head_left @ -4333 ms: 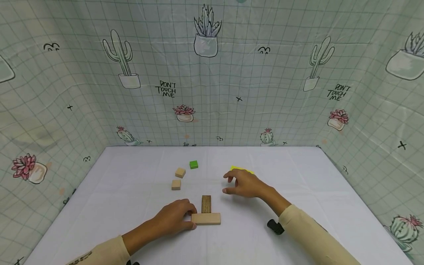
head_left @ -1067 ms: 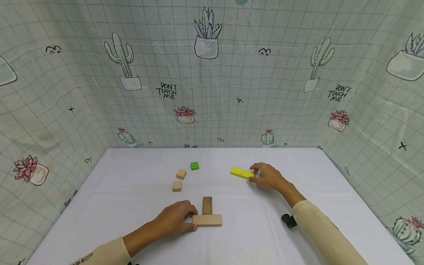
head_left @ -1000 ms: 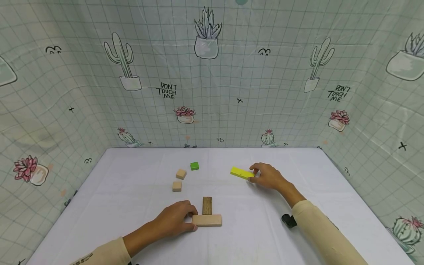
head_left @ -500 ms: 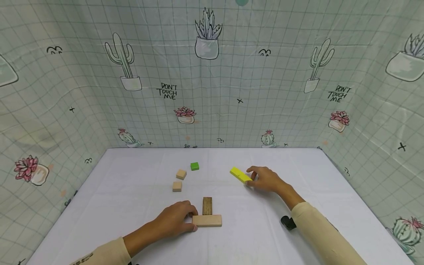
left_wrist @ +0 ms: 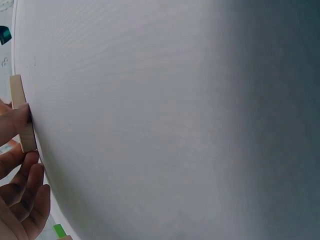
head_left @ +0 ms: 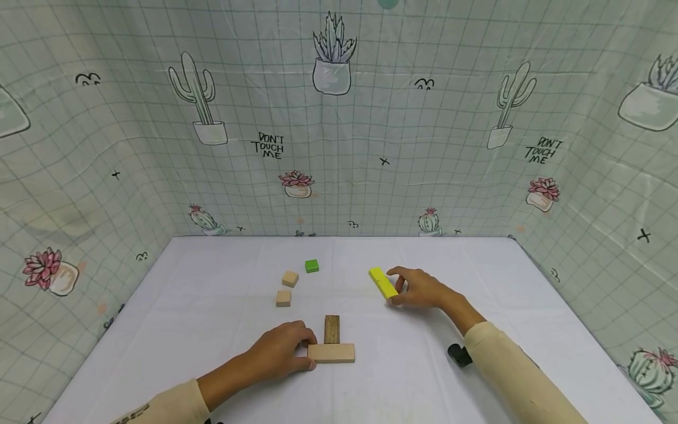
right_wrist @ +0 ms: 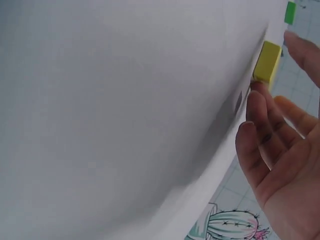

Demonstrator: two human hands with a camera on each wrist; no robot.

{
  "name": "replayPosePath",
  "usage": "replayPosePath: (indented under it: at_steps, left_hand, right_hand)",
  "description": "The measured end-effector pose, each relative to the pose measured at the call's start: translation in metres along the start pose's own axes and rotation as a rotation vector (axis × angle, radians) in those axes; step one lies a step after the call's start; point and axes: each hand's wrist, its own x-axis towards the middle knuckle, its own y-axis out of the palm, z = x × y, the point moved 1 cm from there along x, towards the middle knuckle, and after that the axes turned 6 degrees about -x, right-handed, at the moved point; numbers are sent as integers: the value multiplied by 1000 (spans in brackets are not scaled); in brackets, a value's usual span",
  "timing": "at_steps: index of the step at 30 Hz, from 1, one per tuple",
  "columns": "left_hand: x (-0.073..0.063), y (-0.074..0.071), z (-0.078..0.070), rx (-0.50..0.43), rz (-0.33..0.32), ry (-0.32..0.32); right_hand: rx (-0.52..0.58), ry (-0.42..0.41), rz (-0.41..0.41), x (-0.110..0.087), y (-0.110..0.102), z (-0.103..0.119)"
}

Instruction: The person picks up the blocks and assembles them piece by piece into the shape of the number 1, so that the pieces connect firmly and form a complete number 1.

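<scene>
In the head view, my left hand (head_left: pixel 281 351) holds the left end of a plain wooden block (head_left: pixel 331 353) lying on the white table (head_left: pixel 392 383). Its thumb (left_wrist: pixel 17 118) presses on the block's face in the left wrist view, with fingers on the other side. A darker wooden block (head_left: pixel 332 329) meets the far edge of the plain one, forming an upside-down T. My right hand (head_left: pixel 421 288) touches a yellow block (head_left: pixel 381 282) with its fingertips; this block lies slanted on the table. In the right wrist view, the thumb (right_wrist: pixel 302 55) looks apart from the yellow block.
Two small plain wooden blocks, a nearer one (head_left: pixel 283 298) and a farther one (head_left: pixel 289 278), lie left of centre. A green block (head_left: pixel 312 266) sits behind them. The grid-patterned cloth (head_left: pixel 349 135) rises behind the table. A black device (head_left: pixel 459 355) shows beside my right sleeve.
My right hand reached the yellow block and has since turned it, its near end swinging left and toward me. The left hand and the two blocks by it have stayed put.
</scene>
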Motion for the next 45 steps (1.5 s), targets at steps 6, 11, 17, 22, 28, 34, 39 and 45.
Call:
replayPosePath:
  at_steps: [6, 11, 17, 22, 28, 34, 39, 45]
  left_hand:
    - [1, 1, 1, 7, 0, -8]
    - [0, 1, 1, 6, 0, -12]
    - [0, 0, 1, 1, 3, -14]
    - [0, 0, 1, 0, 5, -11]
    - [0, 1, 1, 0, 7, -12]
    - [-1, 0, 1, 4, 8, -14]
    - [-1, -1, 1, 1, 10, -14]
    - [-1, 0, 2, -9, 13, -21]
  right_hand:
    - [46, -22, 108, 4, -10, 0]
    - [32, -9, 188, 9, -17, 2]
    - [25, -4, 251, 20, -23, 1]
    - [33, 12, 279, 26, -26, 0]
    - [52, 37, 318, 32, -27, -3]
    - [8, 32, 347, 37, -27, -3]
    - [-35, 15, 364, 39, -27, 0]
    - [-48, 7, 383, 42, -23, 1]
